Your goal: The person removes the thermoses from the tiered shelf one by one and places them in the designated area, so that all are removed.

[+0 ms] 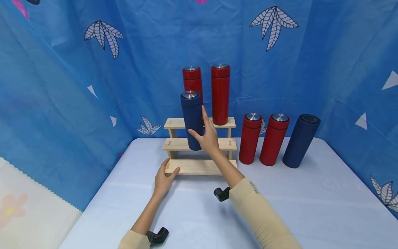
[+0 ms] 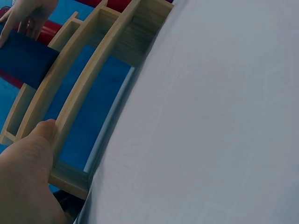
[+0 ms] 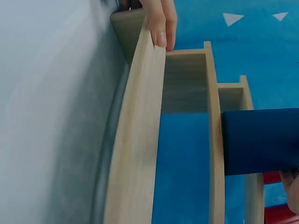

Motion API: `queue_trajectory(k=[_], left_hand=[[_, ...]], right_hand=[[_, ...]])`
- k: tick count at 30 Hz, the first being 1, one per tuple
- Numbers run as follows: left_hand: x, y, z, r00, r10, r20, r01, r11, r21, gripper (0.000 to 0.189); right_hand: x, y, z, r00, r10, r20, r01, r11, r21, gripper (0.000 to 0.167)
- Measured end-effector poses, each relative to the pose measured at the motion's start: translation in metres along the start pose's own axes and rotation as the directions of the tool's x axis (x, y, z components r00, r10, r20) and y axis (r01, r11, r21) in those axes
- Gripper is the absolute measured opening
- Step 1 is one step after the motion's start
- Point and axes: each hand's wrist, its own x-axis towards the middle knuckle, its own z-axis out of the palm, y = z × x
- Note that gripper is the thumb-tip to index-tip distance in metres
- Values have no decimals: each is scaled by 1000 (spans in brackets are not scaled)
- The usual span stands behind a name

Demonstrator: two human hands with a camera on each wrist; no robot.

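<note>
My right hand (image 1: 207, 138) holds a blue thermos bottle (image 1: 193, 121) with a silver lid, thumb and fingers around its right side. The bottle is nearly upright, its base at the middle step of a three-tier wooden stand (image 1: 202, 167). In the right wrist view the bottle's base (image 3: 233, 142) meets the edge of that step; whether it bears weight I cannot tell. With my left hand (image 1: 163, 180) I grip the left end of the lowest step, thumb in front. Two red thermos bottles (image 1: 220, 97) (image 1: 192, 79) stand on the top step, one partly hidden behind the blue bottle.
Right of the stand, two more red bottles (image 1: 250, 138) (image 1: 275, 140) and a dark-lidded blue bottle (image 1: 301, 141) stand on the white-covered table (image 1: 192, 214). Blue patterned cloth (image 1: 155, 69) hangs behind and at the sides.
</note>
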Motion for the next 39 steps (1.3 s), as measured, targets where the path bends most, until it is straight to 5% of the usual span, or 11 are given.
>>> queue_trajectory(k=[5, 12, 20, 28, 39], left_hand=[[-2, -1, 1, 1000, -3, 1, 3, 1000, -2, 76], [1, -1, 3, 1000, -8, -8, 7, 1000, -10, 77], [2, -3, 5, 1000, -17, -16, 17, 1000, -10, 77], [1, -4, 7, 996, 49, -72, -49, 999, 6, 78], [3, -2, 5, 1000, -11, -21, 11, 1000, -9, 76]], right_hand=[[-22, -6, -18, 999, -48, -25, 48, 999, 6, 91], [-53, -45, -69, 991, -110, -77, 110, 994, 7, 89], [-83, -35, -130, 976, -141, -168, 121, 985, -120, 94], [-117, 18, -208, 963, -68, -262, -8, 960, -279, 102], [-152, 59, -280, 931, 113, -348, -251, 890, -382, 105]])
